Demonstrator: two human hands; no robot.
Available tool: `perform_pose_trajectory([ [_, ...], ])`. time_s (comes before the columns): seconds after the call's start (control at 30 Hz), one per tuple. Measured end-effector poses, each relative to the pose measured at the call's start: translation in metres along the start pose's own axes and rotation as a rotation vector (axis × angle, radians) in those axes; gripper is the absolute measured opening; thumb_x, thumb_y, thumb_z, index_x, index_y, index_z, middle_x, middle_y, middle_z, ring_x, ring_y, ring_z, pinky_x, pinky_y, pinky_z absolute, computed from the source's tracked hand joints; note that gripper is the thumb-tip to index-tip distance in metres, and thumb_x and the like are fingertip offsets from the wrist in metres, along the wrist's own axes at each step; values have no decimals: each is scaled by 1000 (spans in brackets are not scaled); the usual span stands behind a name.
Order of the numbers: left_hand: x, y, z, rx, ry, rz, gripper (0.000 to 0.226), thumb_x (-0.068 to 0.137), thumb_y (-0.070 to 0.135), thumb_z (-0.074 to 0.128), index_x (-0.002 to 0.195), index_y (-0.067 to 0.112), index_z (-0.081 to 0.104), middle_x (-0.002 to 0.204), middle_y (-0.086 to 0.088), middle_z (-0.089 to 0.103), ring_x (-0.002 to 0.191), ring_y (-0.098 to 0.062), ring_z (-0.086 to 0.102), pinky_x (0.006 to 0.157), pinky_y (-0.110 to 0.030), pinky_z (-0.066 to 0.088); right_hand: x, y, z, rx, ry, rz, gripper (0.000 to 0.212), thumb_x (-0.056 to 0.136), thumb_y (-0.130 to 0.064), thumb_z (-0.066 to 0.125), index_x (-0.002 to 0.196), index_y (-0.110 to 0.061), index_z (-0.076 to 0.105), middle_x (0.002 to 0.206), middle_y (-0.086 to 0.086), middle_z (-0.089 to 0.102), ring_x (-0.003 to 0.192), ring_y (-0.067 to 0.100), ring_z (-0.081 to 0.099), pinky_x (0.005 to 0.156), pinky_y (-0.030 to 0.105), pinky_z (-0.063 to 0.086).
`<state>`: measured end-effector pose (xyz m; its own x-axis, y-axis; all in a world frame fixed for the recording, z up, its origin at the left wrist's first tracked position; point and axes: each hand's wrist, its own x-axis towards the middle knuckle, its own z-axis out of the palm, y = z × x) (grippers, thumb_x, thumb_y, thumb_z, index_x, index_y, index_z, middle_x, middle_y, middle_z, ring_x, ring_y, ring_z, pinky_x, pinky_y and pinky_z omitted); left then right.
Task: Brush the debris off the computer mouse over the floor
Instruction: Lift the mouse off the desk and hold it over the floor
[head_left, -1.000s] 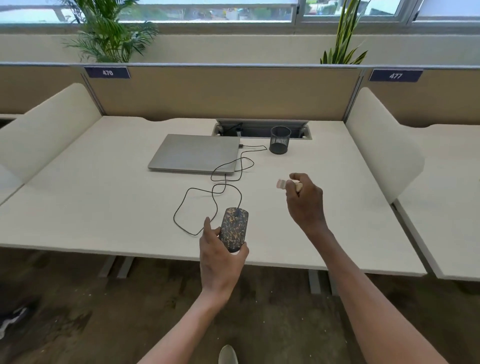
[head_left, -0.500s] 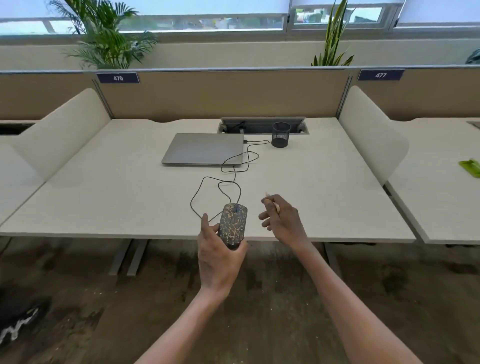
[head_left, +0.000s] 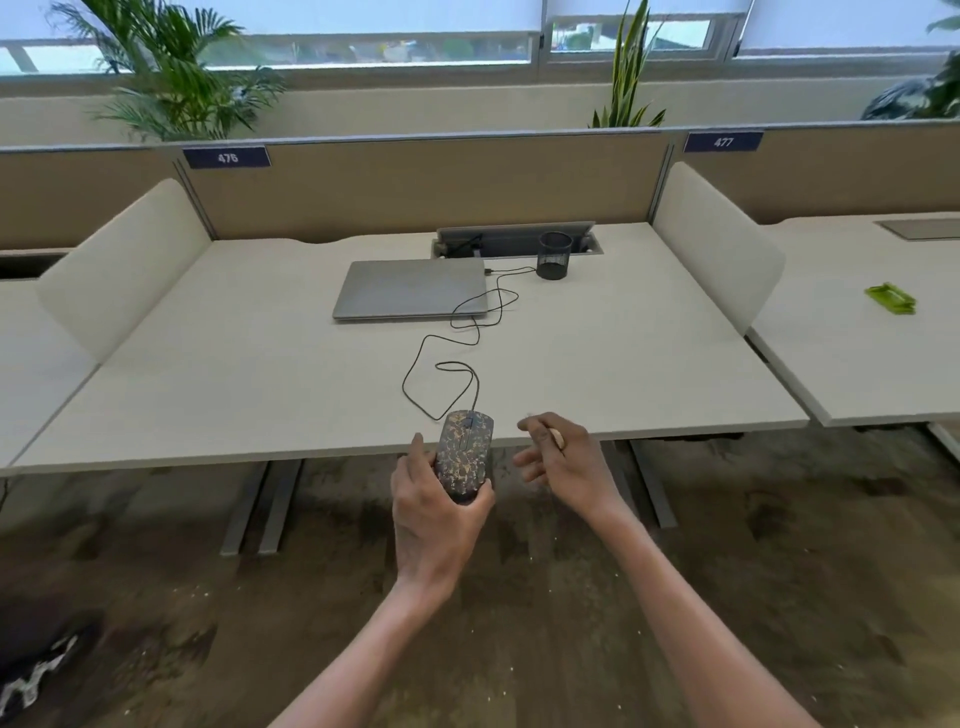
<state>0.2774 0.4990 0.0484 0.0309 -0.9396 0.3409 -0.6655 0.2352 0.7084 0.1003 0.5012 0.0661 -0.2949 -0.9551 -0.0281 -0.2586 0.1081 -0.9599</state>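
My left hand (head_left: 434, 512) is clamped on the computer mouse (head_left: 464, 455): the thumb lies along its left side and the other fingers wrap it from below and from the right. The mouse is covered with tan and brown debris over almost all its dark top. Its front end is over the front edge of the surface (head_left: 260, 374), and its back end, with my hand, is over the floor (head_left: 571, 623). The black cable (head_left: 441, 358) goes from the nose of the mouse in several loops across the surface to the right side of the closed grey laptop (head_left: 413, 288).

My right hand (head_left: 563, 460) is just beside the mouse on its right, not touching it, also at the front edge of the surface. The thumb and forefinger are together on a small light-coloured thing, the brush (head_left: 557, 438), of which I see only a small part; the picture is blurred there, so I cannot tell its shape. The other fingers of this hand are spread loosely and point toward the mouse.

Behind the laptop there is a black mesh cup (head_left: 555, 254), standing just beside an open cable hatch (head_left: 514, 240). On the neighbouring desk to the right lies a green object (head_left: 891, 299). The floor under my arms is brown and mottled, with small pale specks on it.
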Motion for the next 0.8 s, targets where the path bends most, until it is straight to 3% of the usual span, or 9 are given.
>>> perform_pose_trajectory([
  [0.27, -11, 21, -2, -39, -9, 0, 99, 67, 32, 92, 144, 1, 39, 109, -11, 62, 104, -25, 57, 87, -29, 49, -11, -2, -6, 386, 3, 178, 18, 90, -22, 75, 92, -4, 70, 91, 14, 79, 88, 32, 77, 82, 41, 63],
  [0.4, -14, 35, -1, -47, -17, -20, 102, 68, 32, 91, 148, -1, 36, 112, -12, 62, 106, -27, 58, 91, -41, 56, -10, -6, -12, 527, -46, 236, 19, 87, -13, 76, 92, 2, 67, 98, 23, 77, 93, 35, 75, 86, 43, 62],
  [0.47, -16, 41, -2, -52, -19, -31, 103, 69, 31, 91, 149, -2, 35, 113, -13, 61, 108, -28, 57, 92, -45, 55, -11, -7, -14, 590, -82, 262, 11, 86, -7, 75, 86, -1, 66, 97, 25, 76, 89, 35, 75, 86, 44, 62],
  [0.57, -18, 47, -3, -57, -2, -35, 103, 69, 31, 91, 149, -4, 35, 112, -12, 62, 109, -29, 57, 93, -43, 55, -11, -8, -16, 689, -99, 289, 17, 86, 4, 72, 77, -5, 61, 83, 21, 75, 75, 28, 77, 74, 37, 65],
  [0.8, -18, 53, -5, -65, 9, -23, 104, 69, 32, 92, 149, -4, 36, 110, -10, 62, 106, -25, 57, 89, -24, 45, -11, -10, -17, 767, -102, 324, 28, 87, 12, 67, 71, -7, 54, 77, 20, 73, 69, 26, 76, 70, 37, 65],
])
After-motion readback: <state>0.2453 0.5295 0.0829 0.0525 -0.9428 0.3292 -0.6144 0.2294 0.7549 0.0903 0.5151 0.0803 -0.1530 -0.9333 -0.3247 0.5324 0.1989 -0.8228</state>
